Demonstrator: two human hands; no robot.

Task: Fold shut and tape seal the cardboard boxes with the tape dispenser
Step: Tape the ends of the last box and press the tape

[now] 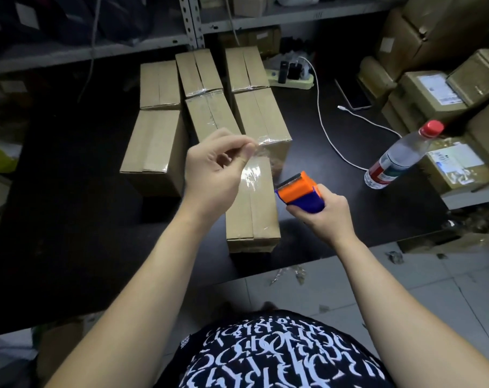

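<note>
Left hand (218,166) pinches clear tape (251,173); right hand (323,217) grips orange-blue tape dispenser (299,191) near flaps-shut box (251,219).

Orange-and-blue tape dispenser (299,191), brown cardboard boxes (251,208), black table (70,205)

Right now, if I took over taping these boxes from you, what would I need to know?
Left hand pinches the end of the clear tape, raised over the near box.
Right hand grips the orange and blue tape dispenser beside that box.
The near box lies with flaps folded at the table's front edge. Six more boxes sit behind it in rows, folded shut, tape shining on some.
Left to do: press this strip onto the near box. Whether its seam is already taped is unclear.
</note>
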